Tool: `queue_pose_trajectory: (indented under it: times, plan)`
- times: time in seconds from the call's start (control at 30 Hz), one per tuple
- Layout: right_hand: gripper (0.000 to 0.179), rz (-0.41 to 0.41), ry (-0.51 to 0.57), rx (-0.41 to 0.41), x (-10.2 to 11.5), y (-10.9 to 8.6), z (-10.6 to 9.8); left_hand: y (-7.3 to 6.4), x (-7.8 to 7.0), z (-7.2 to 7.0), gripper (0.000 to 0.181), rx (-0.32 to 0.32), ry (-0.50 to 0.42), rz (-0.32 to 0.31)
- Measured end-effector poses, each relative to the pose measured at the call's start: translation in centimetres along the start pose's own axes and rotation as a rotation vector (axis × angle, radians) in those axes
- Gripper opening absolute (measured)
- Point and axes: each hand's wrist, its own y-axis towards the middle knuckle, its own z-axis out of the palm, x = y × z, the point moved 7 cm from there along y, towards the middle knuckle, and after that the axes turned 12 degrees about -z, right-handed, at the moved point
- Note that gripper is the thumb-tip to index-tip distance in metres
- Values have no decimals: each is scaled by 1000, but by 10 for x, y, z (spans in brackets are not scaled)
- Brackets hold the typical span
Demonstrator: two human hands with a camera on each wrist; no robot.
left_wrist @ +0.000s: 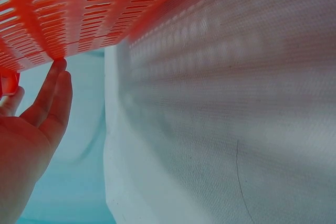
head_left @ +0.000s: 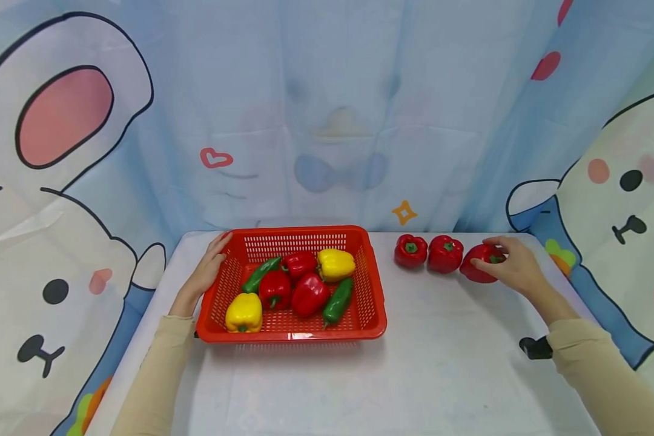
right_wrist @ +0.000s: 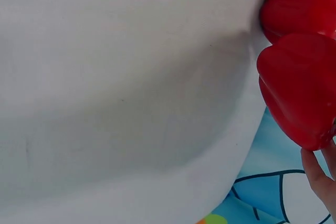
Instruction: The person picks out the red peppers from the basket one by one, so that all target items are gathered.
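Note:
My right hand (head_left: 515,266) pinches a red bell pepper (head_left: 476,272) between thumb and fingers, at the right end of a row of three. In the right wrist view, fingertips (right_wrist: 313,169) touch that pepper (right_wrist: 302,87). Beside it sit another red bell pepper (head_left: 443,257) and a third (head_left: 410,254). My left hand (head_left: 209,266) rests against the left side of a red plastic basket (head_left: 291,336); in the left wrist view its fairly straight fingers (left_wrist: 58,95) touch the slotted wall (left_wrist: 79,19). Inside lie red bell peppers (head_left: 310,295), yellow bell peppers (head_left: 244,312) and long green peppers (head_left: 338,303).
A white cloth covers the table (head_left: 436,363). Behind it hangs a blue curtain (head_left: 338,181) printed with cartoon animals. A small black object (head_left: 535,348) shows by the right sleeve (head_left: 588,345).

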Motion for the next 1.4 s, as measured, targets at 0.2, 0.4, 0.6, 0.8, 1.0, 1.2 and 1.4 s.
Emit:
queue_pose_trajectory:
  times: [0.2,0.4,0.6,0.8,1.0,1.2,1.4]
  plan:
    - [70,11,16,46,-7,0,11,4,7,1,54,-7,12,1]
    - [72,23,27,64,-12,-3,18,-9,-11,5,53,24,-40,-44]
    - [71,29,42,78,-12,-5,22,-4,0,4,53,14,-24,-52]
    - [74,20,52,97,-11,-2,22,5,14,2,54,-10,-3,-5]
    - [78,32,60,122,-11,-3,21,6,15,2,54,-10,-5,-9]
    - [78,33,53,122,-12,-4,21,-4,-3,2,53,3,-19,-21]
    - [75,13,56,132,-14,-5,21,-16,-24,2,52,17,-14,-24]
